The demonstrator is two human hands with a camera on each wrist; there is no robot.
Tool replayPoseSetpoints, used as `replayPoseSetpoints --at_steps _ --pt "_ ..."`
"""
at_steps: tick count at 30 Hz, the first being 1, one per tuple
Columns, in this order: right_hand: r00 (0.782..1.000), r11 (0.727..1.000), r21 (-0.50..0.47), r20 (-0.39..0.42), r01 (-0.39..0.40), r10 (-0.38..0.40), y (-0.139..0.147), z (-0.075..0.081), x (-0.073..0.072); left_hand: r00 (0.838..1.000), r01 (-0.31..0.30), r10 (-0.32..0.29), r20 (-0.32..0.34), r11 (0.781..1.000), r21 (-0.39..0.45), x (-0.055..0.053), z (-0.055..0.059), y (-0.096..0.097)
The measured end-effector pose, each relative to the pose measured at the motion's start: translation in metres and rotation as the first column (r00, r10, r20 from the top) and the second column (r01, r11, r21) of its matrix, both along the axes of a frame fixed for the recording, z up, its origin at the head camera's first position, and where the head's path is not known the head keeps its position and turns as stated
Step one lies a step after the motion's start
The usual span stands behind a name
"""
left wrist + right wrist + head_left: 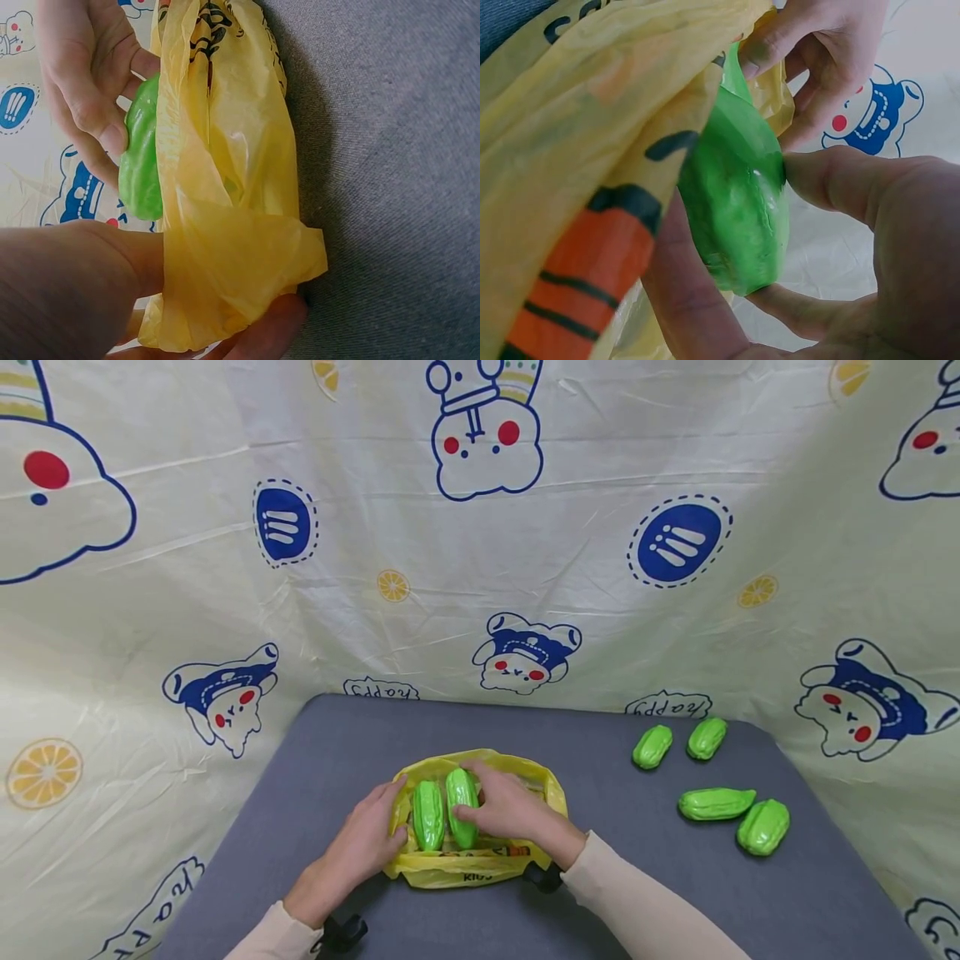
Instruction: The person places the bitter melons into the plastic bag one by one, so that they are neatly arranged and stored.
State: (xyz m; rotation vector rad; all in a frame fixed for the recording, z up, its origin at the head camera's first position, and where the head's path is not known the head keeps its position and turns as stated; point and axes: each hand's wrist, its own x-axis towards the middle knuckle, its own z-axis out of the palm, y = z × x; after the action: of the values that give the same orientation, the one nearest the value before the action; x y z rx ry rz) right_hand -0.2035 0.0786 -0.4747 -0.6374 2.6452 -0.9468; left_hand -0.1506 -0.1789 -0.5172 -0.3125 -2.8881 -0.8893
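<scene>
A yellow plastic bag lies with its mouth spread at the front middle of the table. Two glossy green ridged gourds show in its opening, a left one and a right one. My right hand grips the right gourd between thumb and fingers; the right wrist view shows this gourd close up beside the bag's printed side. At the bag's left edge, my left hand holds the plastic, thumb inside the mouth and fingers outside under the bag.
To the right on the grey table lie several more green gourds: two at the back, a left one and a right one, then a pointed one and a plump one nearer. A printed curtain hangs behind.
</scene>
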Motion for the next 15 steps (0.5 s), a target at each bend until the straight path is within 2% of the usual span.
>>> replayPoseSetpoints --at_steps 9,15 --pt "0.999 0.998 0.052 0.021 0.024 -0.025 -0.0038 -0.0024 0.0011 1.000 0.001 -0.001 0.003 1.000 0.000 0.0004 -0.0015 -0.0006" --pt "0.997 0.996 0.082 0.067 0.025 -0.030 -0.0033 -0.0049 0.0042 1.000 0.000 0.000 0.013 1.000 -0.003 0.0006 -0.0019 0.0001"
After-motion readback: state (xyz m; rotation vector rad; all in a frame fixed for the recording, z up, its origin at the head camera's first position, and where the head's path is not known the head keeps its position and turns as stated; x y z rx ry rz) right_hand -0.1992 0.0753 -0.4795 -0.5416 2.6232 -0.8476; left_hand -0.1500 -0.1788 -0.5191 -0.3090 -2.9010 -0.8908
